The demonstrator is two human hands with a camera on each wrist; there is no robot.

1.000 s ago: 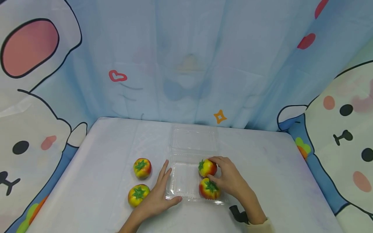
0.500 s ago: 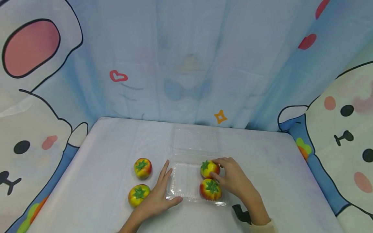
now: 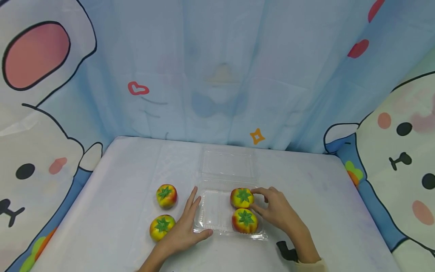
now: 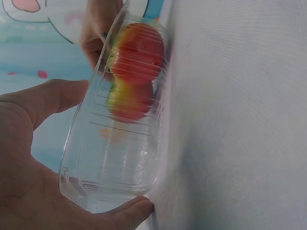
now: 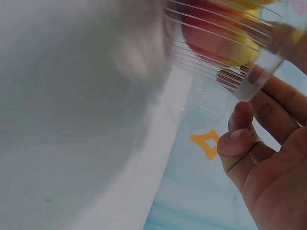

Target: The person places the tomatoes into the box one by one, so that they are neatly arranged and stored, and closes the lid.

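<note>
A clear plastic clamshell box (image 3: 214,211) lies with its lid (image 3: 228,164) folded back. Two red-and-yellow toy persimmons with green leaf tops sit along its right side, a far one (image 3: 242,198) and a near one (image 3: 245,221). My right hand (image 3: 276,207) has thumb and index fingertips right at the far persimmon's right edge, not around it. Its other fingers curl outside the box wall in the right wrist view. My left hand (image 3: 181,230) spreads along the box's left edge, thumb at the near left corner, fingers extended.
Two more toy persimmons, a far one (image 3: 166,196) and a near one (image 3: 162,227), rest left of the box; the left hand overlaps the near one. A black strap piece (image 3: 287,251) shows by the right wrist. Behind the white table (image 3: 306,181) hangs a blue cartoon curtain (image 3: 217,75).
The far persimmon in the box has turned leaf-up and shifted slightly left. My right hand's fingers have drawn back rightward from over it to its edge. The left hand stays still.
</note>
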